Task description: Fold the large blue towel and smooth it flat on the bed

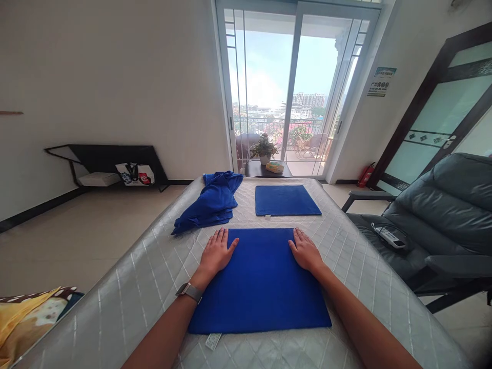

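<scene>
Lying flat on the silvery quilted mattress (130,287), the near blue cloth (261,287) is flanked by both hands, w/ a white tag (212,341) exposed at its near edge. Its far L corner is touched by the L hand (219,251), its far R corner by the R hand (306,250). Both hands are held palm-down, fingers straight & uncurled; thumbs are laid on the cloth, angled inward. Nothing is gripped by either. A dark wristband (189,292) is worn on the L wrist.

Beyond, on the same mattress, a 2nd flat blue cloth (286,200) is set far R, its own small tag turned toward the near side; a crumpled blue heap (211,202) is bunched far L.

Past the mattress, a potted plant (264,147) & a yellowish box (274,167) are held on a dark side table (251,170) nr. the sliding glass door. On the R, a white device (390,237) w/ dark cord is rested on a dark padded chair (442,189); a red extinguisher (366,175) is stood by the wall.
</scene>
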`<state>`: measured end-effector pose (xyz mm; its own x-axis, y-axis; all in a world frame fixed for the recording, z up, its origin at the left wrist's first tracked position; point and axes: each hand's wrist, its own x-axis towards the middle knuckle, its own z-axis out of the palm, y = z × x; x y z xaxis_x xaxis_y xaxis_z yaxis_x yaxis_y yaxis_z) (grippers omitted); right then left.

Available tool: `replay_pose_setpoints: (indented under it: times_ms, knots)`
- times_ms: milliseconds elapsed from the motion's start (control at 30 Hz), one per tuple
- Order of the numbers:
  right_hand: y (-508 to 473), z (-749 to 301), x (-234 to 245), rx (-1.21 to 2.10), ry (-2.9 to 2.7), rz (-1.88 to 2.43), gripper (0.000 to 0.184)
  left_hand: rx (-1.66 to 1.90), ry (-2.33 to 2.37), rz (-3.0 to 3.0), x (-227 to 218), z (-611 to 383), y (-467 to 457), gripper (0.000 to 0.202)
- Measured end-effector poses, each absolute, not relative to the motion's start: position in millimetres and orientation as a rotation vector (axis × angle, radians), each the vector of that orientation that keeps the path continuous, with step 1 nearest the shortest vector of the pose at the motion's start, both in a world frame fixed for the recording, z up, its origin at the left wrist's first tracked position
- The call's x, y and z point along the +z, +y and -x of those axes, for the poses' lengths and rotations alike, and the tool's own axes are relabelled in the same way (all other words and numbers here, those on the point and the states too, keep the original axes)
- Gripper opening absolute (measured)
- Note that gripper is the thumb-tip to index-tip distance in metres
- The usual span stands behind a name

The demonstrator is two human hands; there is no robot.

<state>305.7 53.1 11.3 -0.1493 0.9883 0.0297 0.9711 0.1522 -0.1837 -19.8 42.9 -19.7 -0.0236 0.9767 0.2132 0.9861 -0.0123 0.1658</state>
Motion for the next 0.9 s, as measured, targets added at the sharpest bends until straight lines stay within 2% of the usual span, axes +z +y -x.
replay_pose_setpoints:
  times_ms: [300,533,900]
  knots:
    - [40,-305,19,0.045,-2.233,1.864,0.063,-0.398,-2.186,2.174,-19,20,43,0.087]
    - [40,-311,12,0.242,-2.337,1.946,0.074,-0.382,-2.198,2.182,-17,19,42,0.088]
    - [40,-310,11,0.236,-2.310,1.940,0.073,-0.348,-2.183,2.155,-18,19,42,0.086]
